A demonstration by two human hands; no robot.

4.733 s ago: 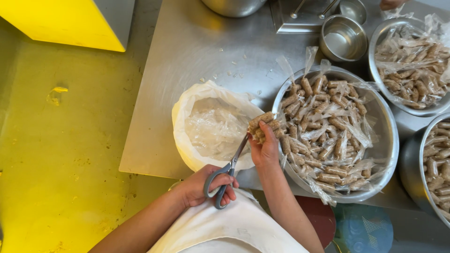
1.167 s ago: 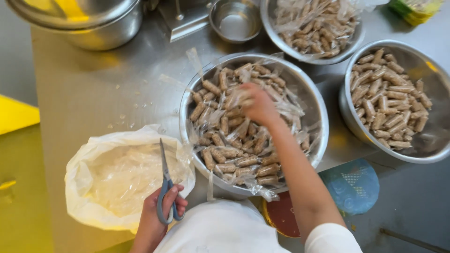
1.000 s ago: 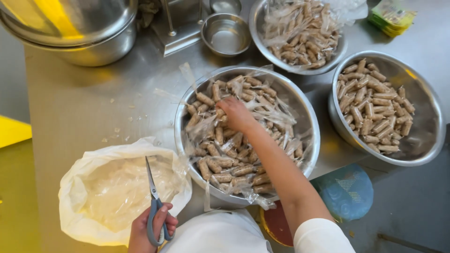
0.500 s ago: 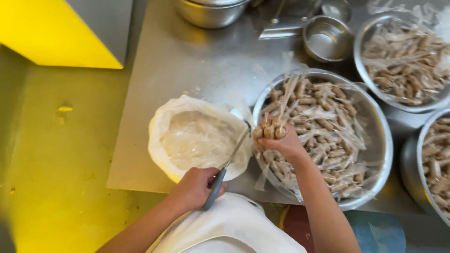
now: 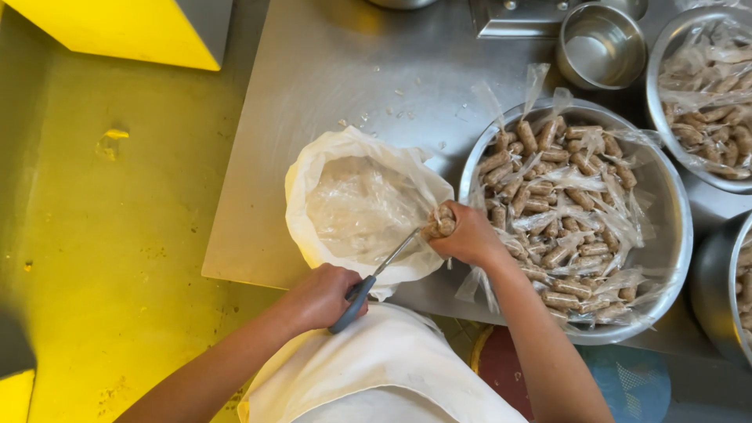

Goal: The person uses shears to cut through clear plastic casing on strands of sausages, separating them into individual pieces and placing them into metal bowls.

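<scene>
My left hand (image 5: 319, 296) grips blue-handled scissors (image 5: 374, 276) whose blades point up and right to a small wrapped sausage (image 5: 440, 222). My right hand (image 5: 470, 235) holds that sausage over the right rim of a white plastic bag (image 5: 313, 168) filled with clear wrapper scraps. Right of my hand stands a large steel bowl (image 5: 674, 196) full of brown sausages in clear plastic wrap.
All of it stands on a steel table (image 5: 313, 70). A small empty steel bowl (image 5: 599, 47) is at the back, a second bowl of wrapped sausages (image 5: 705, 86) at the top right, a third bowl (image 5: 717, 290) at the right edge. Yellow floor (image 5: 102, 235) lies left.
My right hand took a sausage out of the big bowl and brought it left to the bag's rim. The scissors in my left hand swung up to meet it.
</scene>
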